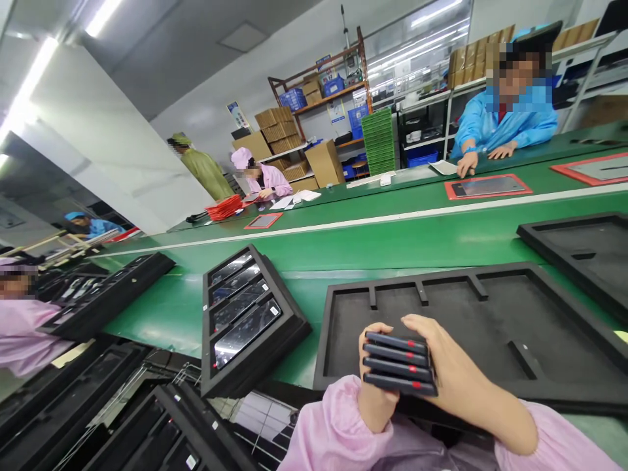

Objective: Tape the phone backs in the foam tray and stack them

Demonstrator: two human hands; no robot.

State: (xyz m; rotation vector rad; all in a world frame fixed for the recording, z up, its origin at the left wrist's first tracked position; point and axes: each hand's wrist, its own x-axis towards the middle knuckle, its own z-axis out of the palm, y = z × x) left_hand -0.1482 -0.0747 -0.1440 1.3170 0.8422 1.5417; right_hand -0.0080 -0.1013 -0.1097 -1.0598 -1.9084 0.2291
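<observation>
A stack of several dark phones (398, 364), each with a small red mark on its edge, is held between my two hands. My left hand (375, 402) wraps round the stack's left side, its fingers closed about it. On the other side my right hand (454, 369) presses against the phones with palm and fingers. Just beyond them lies a black foam tray (466, 330) with short dividers, partly hidden by my hands. To the left, another black foam tray (289, 327) holds several glossy phones (248, 333) face up.
A green conveyor belt (304, 245) runs across, with red-edged mats (488, 188) on its far side. A co-worker in blue (520, 118) sits opposite. More black trays stand at the right (583, 252) and lower left (161, 425). A pink sleeve (36, 333) shows at far left.
</observation>
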